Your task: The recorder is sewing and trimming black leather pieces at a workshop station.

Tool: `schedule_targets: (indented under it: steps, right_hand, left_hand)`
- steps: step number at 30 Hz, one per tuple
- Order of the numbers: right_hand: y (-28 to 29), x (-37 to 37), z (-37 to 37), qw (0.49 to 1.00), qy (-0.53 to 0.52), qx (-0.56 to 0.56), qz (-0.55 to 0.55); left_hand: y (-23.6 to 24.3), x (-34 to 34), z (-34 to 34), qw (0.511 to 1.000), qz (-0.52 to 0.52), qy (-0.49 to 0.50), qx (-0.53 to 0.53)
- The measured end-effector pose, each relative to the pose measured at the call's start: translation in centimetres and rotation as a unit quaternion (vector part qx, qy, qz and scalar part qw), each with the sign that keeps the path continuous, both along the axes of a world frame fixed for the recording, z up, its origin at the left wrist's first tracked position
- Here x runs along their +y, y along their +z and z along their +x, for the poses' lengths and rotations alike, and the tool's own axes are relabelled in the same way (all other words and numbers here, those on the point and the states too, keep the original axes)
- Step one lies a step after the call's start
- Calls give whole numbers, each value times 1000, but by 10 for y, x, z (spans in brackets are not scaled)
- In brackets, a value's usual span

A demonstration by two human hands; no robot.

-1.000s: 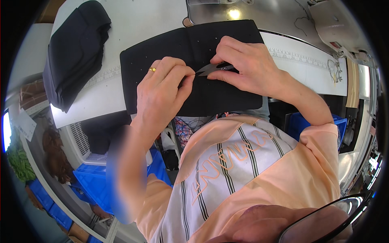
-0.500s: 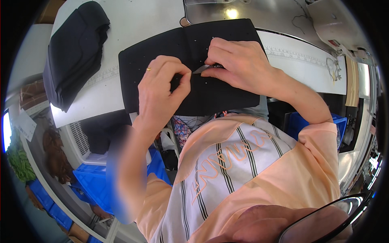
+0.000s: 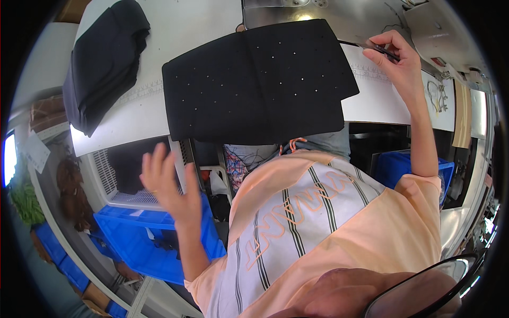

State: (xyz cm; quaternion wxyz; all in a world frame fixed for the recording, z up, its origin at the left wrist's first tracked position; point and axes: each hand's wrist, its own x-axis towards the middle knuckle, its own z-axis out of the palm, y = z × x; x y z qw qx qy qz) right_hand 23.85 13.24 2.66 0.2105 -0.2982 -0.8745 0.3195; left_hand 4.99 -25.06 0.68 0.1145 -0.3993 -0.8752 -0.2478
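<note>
A black cloth piece (image 3: 254, 85) lies across the white table, dotted with small light specks, a notch cut in its right edge. My right hand (image 3: 395, 61) hovers past the right edge of the cloth, over the metal plate's border. Its fingers are closed on small dark thread snips (image 3: 391, 53); the blade tips are hard to make out. Off the table's front edge, over the crates, my left hand (image 3: 172, 183) is open, with its fingers spread and slightly blurred. Nothing is in it.
A stack of folded black cloth (image 3: 106, 63) lies at the table's left. A blue crate (image 3: 143, 244) and a white slotted basket (image 3: 106, 172) with dark cloth stand below. Another blue crate (image 3: 395, 164) is at right. A ruler strip (image 3: 379, 74) crosses the white tabletop.
My left hand has left the cloth, moved down and left, and opened. My right hand has lifted away to the right with the snips. The cloth now shows its specks uncovered.
</note>
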Motion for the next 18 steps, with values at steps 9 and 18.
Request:
schedule_targets:
  steps: [9,18]
  right_hand:
    - [-7,-62,-44,980,192,28,38]
    - [-13,-81,-83,949,279,20,146]
  left_hand:
    - [-8,85,27,978,-1,-209,-12]
    - [-15,89,25,979,36,-198,-26]
